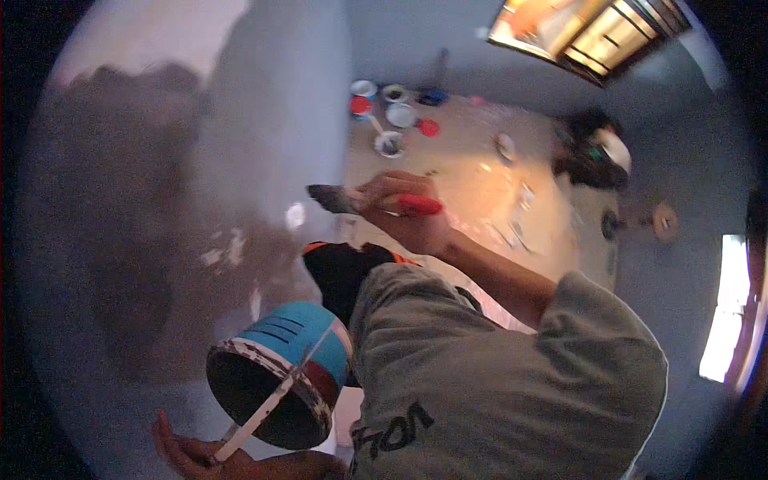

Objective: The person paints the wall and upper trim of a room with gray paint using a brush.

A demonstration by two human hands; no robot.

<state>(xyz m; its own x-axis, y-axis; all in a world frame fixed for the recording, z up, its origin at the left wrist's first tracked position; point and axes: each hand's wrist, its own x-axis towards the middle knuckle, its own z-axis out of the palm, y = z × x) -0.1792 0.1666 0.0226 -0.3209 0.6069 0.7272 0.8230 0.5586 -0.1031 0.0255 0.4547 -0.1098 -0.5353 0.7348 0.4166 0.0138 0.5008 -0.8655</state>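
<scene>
My right hand (404,214) grips a paintbrush (374,202) with a red handle; its dark bristles point left, close to the grey wall (264,104). My left hand (196,454), low in the picture, holds a blue paint can (282,370) by its thin white bail handle. The can tilts so its dark inside and paint-crusted rim face me. My grey T-shirt fills the lower middle.
Far below on the tan floor (464,172) stand several paint pots and lids, red and white (392,116). A dark bundle (592,152) lies at the right. The wall at left has a darker unpainted patch (120,224). A window (592,32) glows at the top right.
</scene>
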